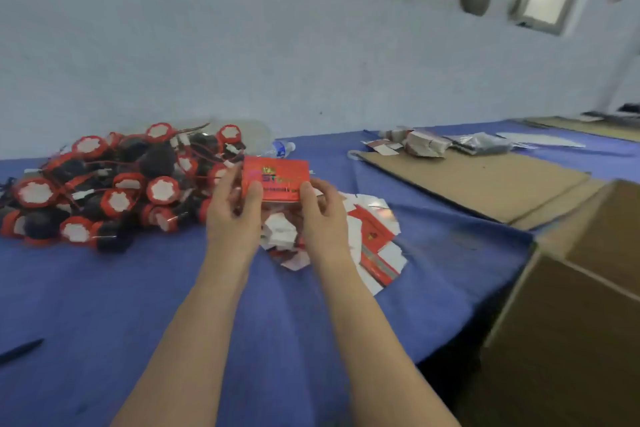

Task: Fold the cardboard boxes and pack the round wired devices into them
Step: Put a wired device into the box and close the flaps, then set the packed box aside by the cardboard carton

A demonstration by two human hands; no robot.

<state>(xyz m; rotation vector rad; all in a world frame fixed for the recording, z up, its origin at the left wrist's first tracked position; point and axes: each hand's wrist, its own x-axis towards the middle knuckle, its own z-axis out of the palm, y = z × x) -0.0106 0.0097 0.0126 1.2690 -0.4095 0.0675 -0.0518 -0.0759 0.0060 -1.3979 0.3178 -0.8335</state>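
Note:
A small red printed cardboard box [277, 177] is held up above the blue table between both hands. My left hand [232, 210] grips its left end with thumb on the front face. My right hand [320, 211] pinches its lower right corner. Under the hands lies a loose pile of flat red-and-white box blanks [372, 239]. To the left sits a heap of several round wired devices [114, 187], black bodies with red rims and white centres, tangled in red wires.
A blue cloth [138, 305] covers the table. A plastic water bottle [278, 149] lies behind the heap. Flat brown cardboard sheets [474, 180] lie at right, with a large open brown carton [571, 305] beside the table edge. A dark pen [20, 350] lies front left.

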